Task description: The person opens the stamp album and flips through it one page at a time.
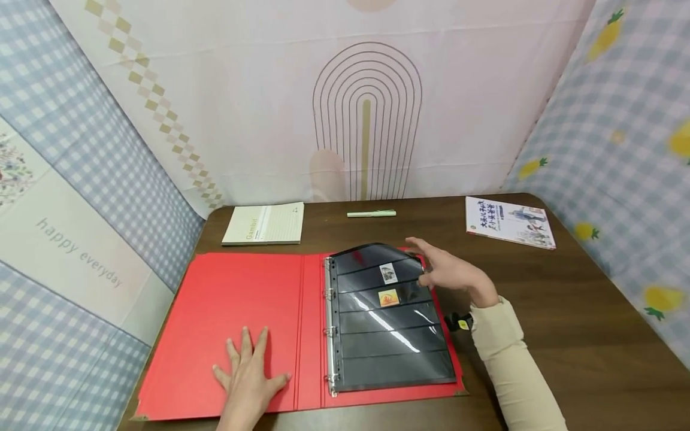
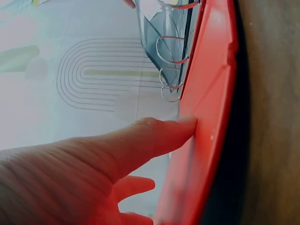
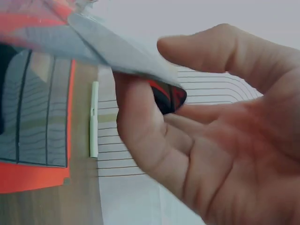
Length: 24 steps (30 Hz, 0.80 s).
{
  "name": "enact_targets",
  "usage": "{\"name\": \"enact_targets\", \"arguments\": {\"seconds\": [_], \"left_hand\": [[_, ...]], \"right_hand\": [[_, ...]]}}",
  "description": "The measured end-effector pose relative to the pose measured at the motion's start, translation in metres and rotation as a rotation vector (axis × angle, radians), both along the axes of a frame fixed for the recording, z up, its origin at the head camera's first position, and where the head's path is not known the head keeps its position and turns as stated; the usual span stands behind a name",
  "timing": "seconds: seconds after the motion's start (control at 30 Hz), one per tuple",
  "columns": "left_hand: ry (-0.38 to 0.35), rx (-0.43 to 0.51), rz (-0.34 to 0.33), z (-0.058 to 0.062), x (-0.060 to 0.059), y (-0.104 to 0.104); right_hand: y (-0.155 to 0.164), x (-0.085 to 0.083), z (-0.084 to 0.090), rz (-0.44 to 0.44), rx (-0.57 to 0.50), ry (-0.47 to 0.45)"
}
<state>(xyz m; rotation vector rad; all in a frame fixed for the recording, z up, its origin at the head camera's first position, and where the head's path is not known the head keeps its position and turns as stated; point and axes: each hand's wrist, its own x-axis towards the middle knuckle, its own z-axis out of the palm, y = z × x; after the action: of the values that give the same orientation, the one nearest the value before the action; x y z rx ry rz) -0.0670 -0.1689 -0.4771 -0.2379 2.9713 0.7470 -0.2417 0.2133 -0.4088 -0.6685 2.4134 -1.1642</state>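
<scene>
The left hand [image 1: 249,376] lies flat, fingers spread, on the red binder [image 1: 226,323] open on the tabletop, while the right hand [image 1: 450,272] pinches the black sleeve page's [image 1: 389,326] top corner; a hard tug could tear it at the rings [image 1: 329,326].

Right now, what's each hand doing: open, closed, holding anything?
Left hand: open, pressed flat on the red binder cover.
Right hand: pinching the top corner of the black pocket page.
</scene>
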Motion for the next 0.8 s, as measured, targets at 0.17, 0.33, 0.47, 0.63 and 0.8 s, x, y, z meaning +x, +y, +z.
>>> {"name": "enact_targets", "arguments": {"seconds": [0.17,0.33,0.47,0.63,0.8], "left_hand": [[-0.024,0.019,0.008,-0.002,-0.002,-0.001],[-0.044,0.042,0.006,-0.004,-0.001,-0.003],[-0.065,0.057,0.014,-0.006,-0.001,-0.003],[-0.066,0.060,0.009,-0.008,-0.002,-0.004],[-0.088,0.054,0.000,-0.009,-0.004,-0.006]], "right_hand": [[0.007,-0.001,0.001,0.086,-0.170,-0.087],[0.009,0.001,0.003,0.135,-0.213,-0.099],[0.008,0.004,0.008,0.174,-0.175,-0.066],[0.005,0.009,0.014,0.170,-0.186,-0.032],[0.003,0.017,0.021,0.123,-0.201,-0.061]]}}
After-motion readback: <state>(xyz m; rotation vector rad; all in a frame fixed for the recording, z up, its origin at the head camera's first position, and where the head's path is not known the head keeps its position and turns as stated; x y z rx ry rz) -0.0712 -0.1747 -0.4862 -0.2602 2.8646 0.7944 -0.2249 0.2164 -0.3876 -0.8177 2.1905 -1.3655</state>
